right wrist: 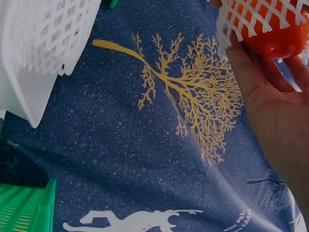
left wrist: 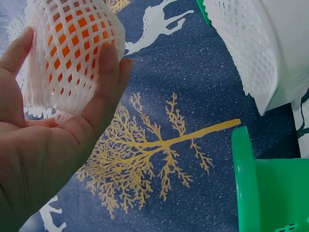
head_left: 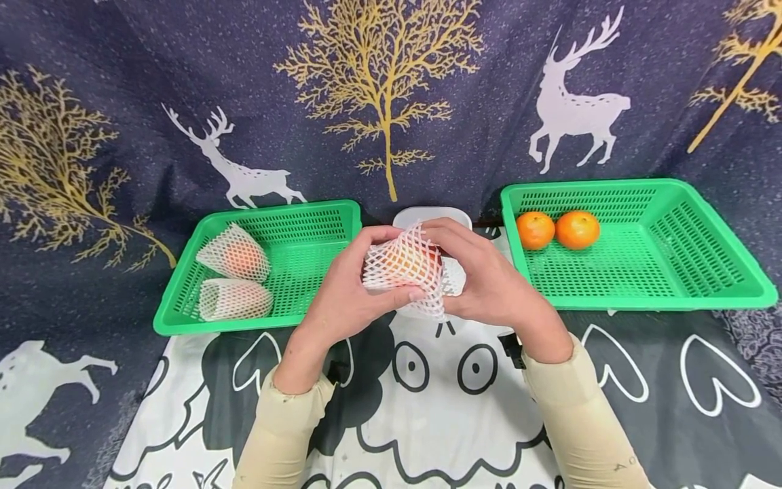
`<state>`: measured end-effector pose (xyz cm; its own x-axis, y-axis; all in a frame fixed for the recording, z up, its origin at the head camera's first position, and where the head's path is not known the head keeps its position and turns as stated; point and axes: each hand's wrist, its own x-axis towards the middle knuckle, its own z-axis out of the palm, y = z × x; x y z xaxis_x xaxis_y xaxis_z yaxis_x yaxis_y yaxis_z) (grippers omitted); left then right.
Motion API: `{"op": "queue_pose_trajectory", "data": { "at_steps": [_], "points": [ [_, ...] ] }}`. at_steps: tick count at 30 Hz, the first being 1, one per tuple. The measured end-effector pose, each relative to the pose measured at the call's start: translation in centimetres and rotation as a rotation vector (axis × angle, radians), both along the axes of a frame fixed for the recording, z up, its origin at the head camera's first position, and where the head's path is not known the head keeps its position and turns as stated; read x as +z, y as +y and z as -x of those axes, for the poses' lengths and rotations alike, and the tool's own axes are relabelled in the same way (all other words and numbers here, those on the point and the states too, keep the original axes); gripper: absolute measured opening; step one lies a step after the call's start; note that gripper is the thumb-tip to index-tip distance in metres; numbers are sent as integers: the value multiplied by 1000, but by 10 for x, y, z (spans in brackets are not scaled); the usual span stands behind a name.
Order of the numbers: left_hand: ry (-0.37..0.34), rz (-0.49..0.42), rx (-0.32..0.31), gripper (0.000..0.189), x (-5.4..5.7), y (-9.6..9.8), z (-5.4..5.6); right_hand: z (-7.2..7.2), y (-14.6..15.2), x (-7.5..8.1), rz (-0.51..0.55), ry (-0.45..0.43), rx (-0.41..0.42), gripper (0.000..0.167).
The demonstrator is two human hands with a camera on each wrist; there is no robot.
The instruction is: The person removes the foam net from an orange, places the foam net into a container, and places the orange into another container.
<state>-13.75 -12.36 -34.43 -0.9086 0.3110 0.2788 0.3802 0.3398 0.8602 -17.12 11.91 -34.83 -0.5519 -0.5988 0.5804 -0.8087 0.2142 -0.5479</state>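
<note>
An orange mandarin (right wrist: 276, 44) sits inside a white foam net sleeve (head_left: 435, 288), held up between both hands in front of the body. My left hand (head_left: 351, 288) grips the sleeved fruit from the left, thumb along the near side. From the right, my right hand (head_left: 485, 275) holds the net and fruit; in the right wrist view part of the fruit's skin shows bare below the net edge. Behind and below the hands stands a white tray (head_left: 421, 216) with more foam nets (left wrist: 244, 46), partly hidden by the hands in the head view.
The left green basket (head_left: 318, 212) holds two net-covered fruits (head_left: 241, 258). In the right green basket (head_left: 641, 302) two bare mandarins (head_left: 577, 229) lie at its left end. A dark printed cloth hangs behind; a black-and-white patterned cloth (head_left: 452, 421) covers the table.
</note>
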Motion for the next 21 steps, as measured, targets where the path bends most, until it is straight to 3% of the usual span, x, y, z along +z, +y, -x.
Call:
{"op": "queue_pose_trajectory", "data": {
  "at_steps": [8, 21],
  "points": [
    [12, -6, -4, 78, 0, -1, 0, 0, 1, 2, -2, 7, 3, 72],
    [3, -26, 6, 77, 1, -2, -1, -2, 4, 2, -34, 20, -62, 72]
  ]
}}
